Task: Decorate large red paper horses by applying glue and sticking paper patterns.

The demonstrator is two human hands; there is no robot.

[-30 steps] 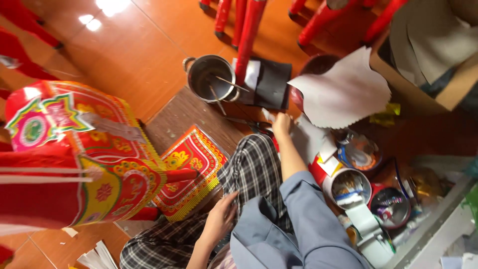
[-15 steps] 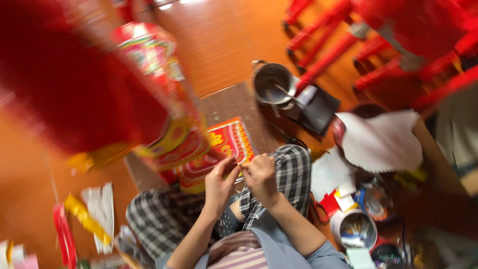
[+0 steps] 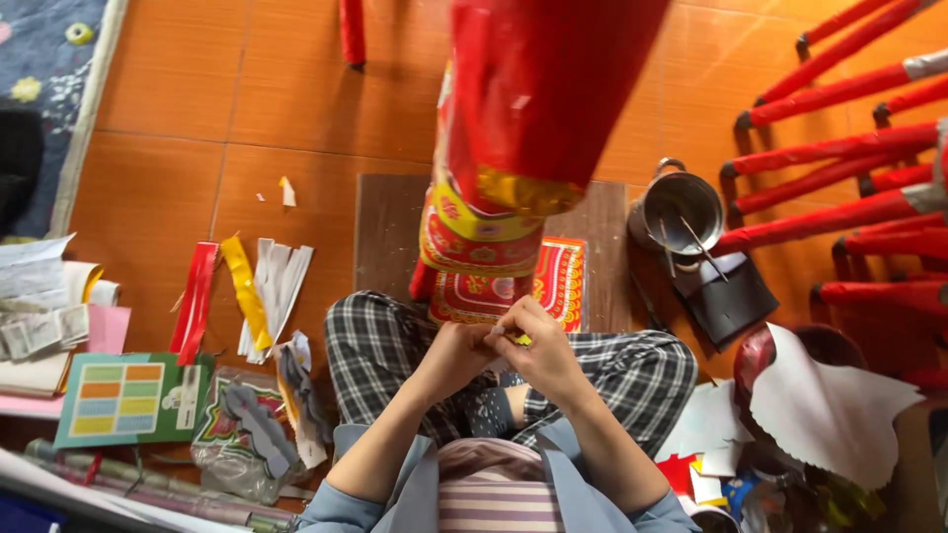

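both hands met at lower centre of the frame, above the crossed legs in checked trousers (image 3: 632, 370). the left hand (image 3: 456, 357) and the right hand (image 3: 541, 347) were pressed together, fingers closed on a small yellow scrap (image 3: 520, 340) between them. just above hung a red decorated paper column (image 3: 513, 148), blurred, over a patterned red and yellow sheet (image 3: 558, 281) lying on a brown board (image 3: 385, 232). at right stood a metal pot (image 3: 681, 209) with sticks in it. paper strips (image 3: 247, 291) lay on the floor at left.
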